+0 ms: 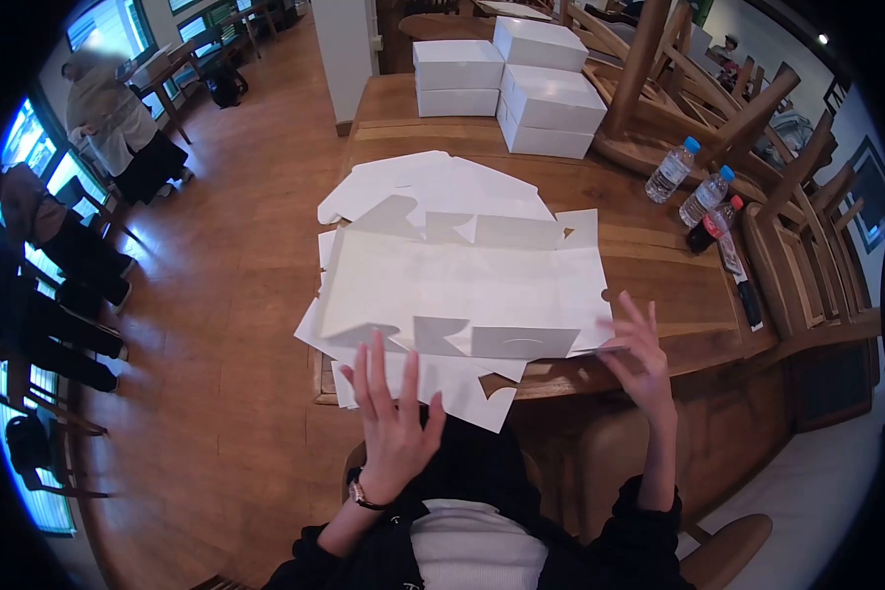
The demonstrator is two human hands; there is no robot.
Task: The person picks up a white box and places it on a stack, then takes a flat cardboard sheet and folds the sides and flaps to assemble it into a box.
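A partly folded white cardboard box blank (442,280) lies on the table in front of me, its long side flaps standing up. Under it, more flat white cardboard sheets (472,398) stick out past the near edge, and others show behind it. My left hand (393,428), with a watch on the wrist, is held up by the near left part of the blank, fingers spread and nothing in them. At the blank's right end, my right hand (641,354) is raised with its fingers apart, fingertips close to the cardboard edge.
Folded white boxes (551,103) are stacked at the back of the wooden table (659,295). Two water bottles (672,169) and a dark drink bottle with a red cap (715,224) stand at the right, near upturned wooden chairs (649,79). Several people (118,128) stand on the left.
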